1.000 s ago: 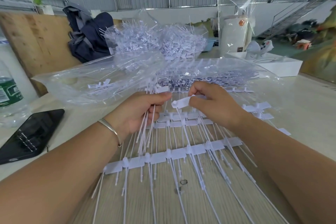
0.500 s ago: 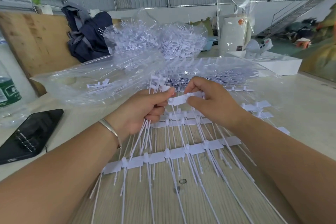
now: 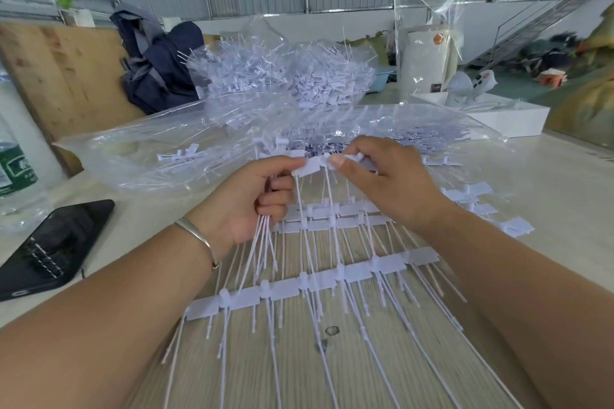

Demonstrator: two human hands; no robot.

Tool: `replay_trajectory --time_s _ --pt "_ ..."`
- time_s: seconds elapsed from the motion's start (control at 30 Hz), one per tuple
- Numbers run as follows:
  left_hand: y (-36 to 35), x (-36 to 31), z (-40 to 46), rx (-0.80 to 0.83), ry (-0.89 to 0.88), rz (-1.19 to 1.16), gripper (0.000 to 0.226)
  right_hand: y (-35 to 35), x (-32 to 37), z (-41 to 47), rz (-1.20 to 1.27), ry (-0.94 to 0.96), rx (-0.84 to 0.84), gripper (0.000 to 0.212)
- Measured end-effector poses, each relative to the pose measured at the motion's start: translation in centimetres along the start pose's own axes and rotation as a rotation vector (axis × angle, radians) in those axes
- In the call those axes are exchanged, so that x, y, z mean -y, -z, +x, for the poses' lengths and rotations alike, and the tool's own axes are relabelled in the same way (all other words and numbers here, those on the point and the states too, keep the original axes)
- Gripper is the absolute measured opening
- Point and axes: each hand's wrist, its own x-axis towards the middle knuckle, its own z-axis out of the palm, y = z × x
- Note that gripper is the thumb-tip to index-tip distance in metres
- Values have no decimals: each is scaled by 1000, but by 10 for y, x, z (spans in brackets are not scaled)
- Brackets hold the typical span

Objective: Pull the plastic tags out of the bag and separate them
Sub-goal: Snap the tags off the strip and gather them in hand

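Left hand (image 3: 247, 206) is clenched around a bundle of thin white tag stems (image 3: 265, 242), thumb tip pressing the left end of a small strip of tags (image 3: 310, 168). Right hand (image 3: 387, 183) pinches the right end of that same strip between thumb and fingers. Strip is held in the air just in front of the mouth of the clear plastic bag (image 3: 143, 156); 2 stems hang down from it toward the table.

Bag lies flat on the table (image 3: 564, 196), open end toward the person, with more tags visible inside, blurred through the film. A second, heaped bag of tags (image 3: 282, 76) sits behind it.

Below the hands, on the wood-grain board (image 3: 299, 359), rows of joined tags lie flat: a near row (image 3: 312, 282) running across at a slight angle, and a farther row (image 3: 325, 216) partly hidden under the hands. Long stems fan out toward the near edge. A few loose tags (image 3: 471, 196) lie right of the right wrist.

Bracelet (image 3: 196, 237) on the left wrist. Black phone (image 3: 53, 246) at left, face up. Water bottle (image 3: 13, 173) beyond it at the left edge. Dark backpack (image 3: 156, 66) at the back, white box (image 3: 491, 113) back right.
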Motion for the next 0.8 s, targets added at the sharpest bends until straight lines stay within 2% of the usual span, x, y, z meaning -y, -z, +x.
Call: replay_trajectory --time_s 0.13,0.27,0.37,0.53,0.67,0.8 --pt "0 0 -1 47 -37 -68 22 3 -4 3 55 -85 27 36" --pt "0 1 -5 154 -58 -83 28 4 -4 4 305 -177 80 44" --pt "0 4 -6 235 -22 -41 29 7 -2 5 409 -166 155 45" --pt "-6 9 -10 400 25 4 24 8 5 0 406 -108 277 69" --pt "-9 6 -11 324 -48 77 18 6 4 0 425 -115 254 66" --pt "-10 3 -13 220 -117 156 25 3 -1 0 436 -168 128 59"
